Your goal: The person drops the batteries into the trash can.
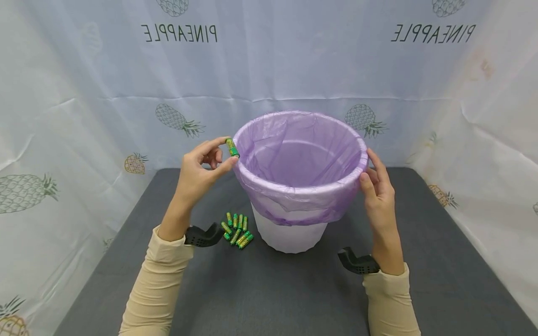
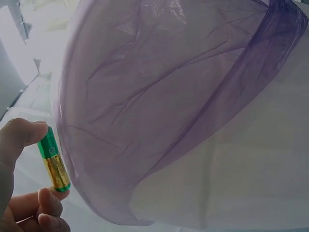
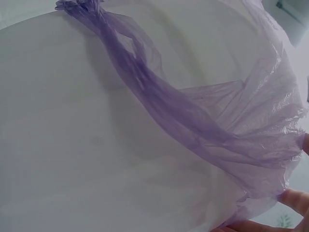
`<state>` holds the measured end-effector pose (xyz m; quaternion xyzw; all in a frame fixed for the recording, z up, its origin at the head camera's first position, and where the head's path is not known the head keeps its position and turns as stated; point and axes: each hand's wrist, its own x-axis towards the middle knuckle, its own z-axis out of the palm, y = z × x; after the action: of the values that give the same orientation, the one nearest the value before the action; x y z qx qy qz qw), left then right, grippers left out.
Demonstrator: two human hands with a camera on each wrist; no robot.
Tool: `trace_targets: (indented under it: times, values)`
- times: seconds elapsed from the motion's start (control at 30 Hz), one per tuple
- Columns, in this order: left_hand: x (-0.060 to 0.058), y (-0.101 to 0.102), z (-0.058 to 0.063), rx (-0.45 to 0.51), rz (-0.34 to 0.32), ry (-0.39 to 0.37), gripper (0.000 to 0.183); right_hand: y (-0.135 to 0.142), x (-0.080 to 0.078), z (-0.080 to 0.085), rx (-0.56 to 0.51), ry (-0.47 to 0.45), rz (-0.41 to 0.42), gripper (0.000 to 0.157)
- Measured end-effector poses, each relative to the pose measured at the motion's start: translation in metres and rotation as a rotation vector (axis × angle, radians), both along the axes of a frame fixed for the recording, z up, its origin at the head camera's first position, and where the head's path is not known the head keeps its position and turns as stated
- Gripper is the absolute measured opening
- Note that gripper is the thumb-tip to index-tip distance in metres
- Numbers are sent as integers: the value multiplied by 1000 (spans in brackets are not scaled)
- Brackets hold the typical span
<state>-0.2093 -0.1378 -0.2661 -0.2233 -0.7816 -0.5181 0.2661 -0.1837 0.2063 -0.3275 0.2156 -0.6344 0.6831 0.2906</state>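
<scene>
My left hand (image 1: 201, 163) pinches one green and gold battery (image 1: 232, 147) at its two ends between thumb and index finger, just left of the bin's rim. In the left wrist view the battery (image 2: 54, 159) stands close beside the bag-covered rim. A white trash can (image 1: 290, 233) stands upright, lined with a translucent purple garbage bag (image 1: 290, 163) folded over its rim. On the can's right side my right hand (image 1: 380, 196) rests its fingertips against the bag-covered rim. The right wrist view shows only parts of its fingers (image 3: 294, 199) touching the bag.
Several more green and gold batteries (image 1: 237, 228) lie in a loose group on the dark grey tabletop (image 1: 269, 289), left of the can. A pale curtain (image 1: 294, 60) printed with pineapples hangs behind and at the sides. Black wrist mounts (image 1: 203, 235) sit on both wrists.
</scene>
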Motion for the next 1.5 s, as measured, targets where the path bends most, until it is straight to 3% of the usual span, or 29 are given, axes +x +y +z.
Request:
trace_targets:
  times: [0.23, 0.87, 1.03, 1.3, 1.5]
  values:
    - [-4, 6, -3, -44, -24, -55, 38, -1, 1, 0, -9, -30, -16, 50]
    - [-11, 15, -11, -34, -106, -121, 44, 3, -1, 1, -35, -31, 1, 48]
    - [-18, 18, -8, -50, -80, -156, 44, 7, -15, 4, -73, -91, 91, 49]
    - [-41, 29, -6, -21, -68, -164, 44, 12, -54, 10, -113, -150, 169, 54]
    - [-35, 24, -18, 56, -75, -106, 49, 10, -60, 8, -153, -146, 195, 59]
